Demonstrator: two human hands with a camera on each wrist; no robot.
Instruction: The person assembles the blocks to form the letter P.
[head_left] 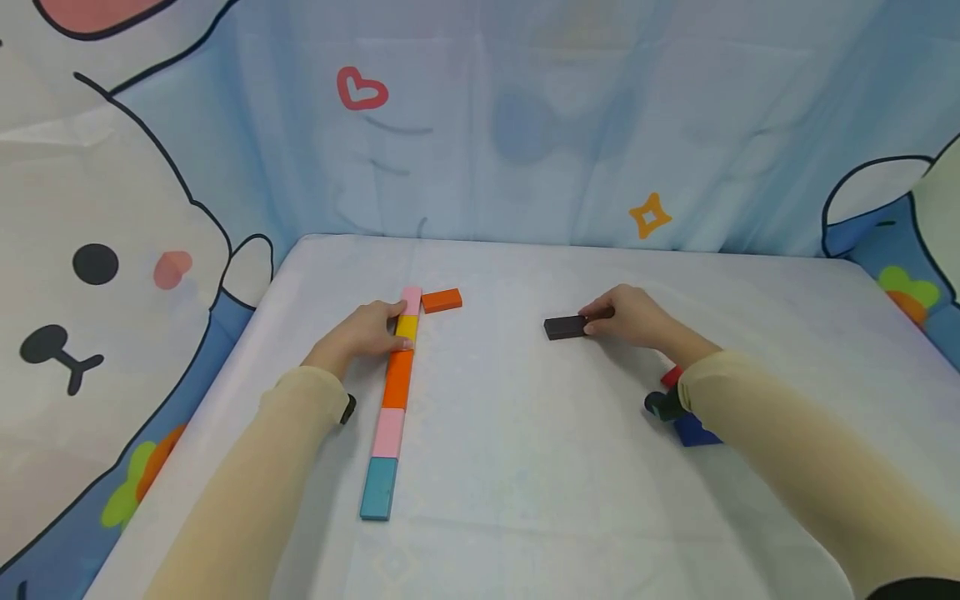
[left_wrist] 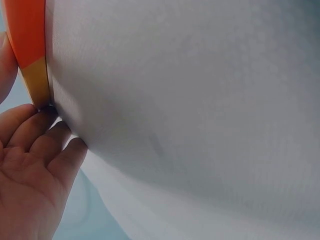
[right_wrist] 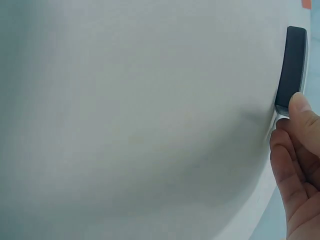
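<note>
White tabletop (head_left: 487, 467). Left hand (head_left: 362, 332) pinches yellow block (head_left: 407, 327), probably steadying row (head_left: 398, 379); right hand (head_left: 630, 318) pinches black block (head_left: 564, 327) endwise.

The right grip (head_left: 630, 318) partly hides a black block (head_left: 564, 327), the sleeve (head_left: 810, 450) a blue block (head_left: 694, 432).

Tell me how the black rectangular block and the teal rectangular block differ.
The right hand pinches the black rectangular block; none touches the teal rectangular block. The black block runs roughly sideways, the teal block roughly away from the person. The black block is off the row of blocks; the teal block forms its near end. Both are oblong.
</note>
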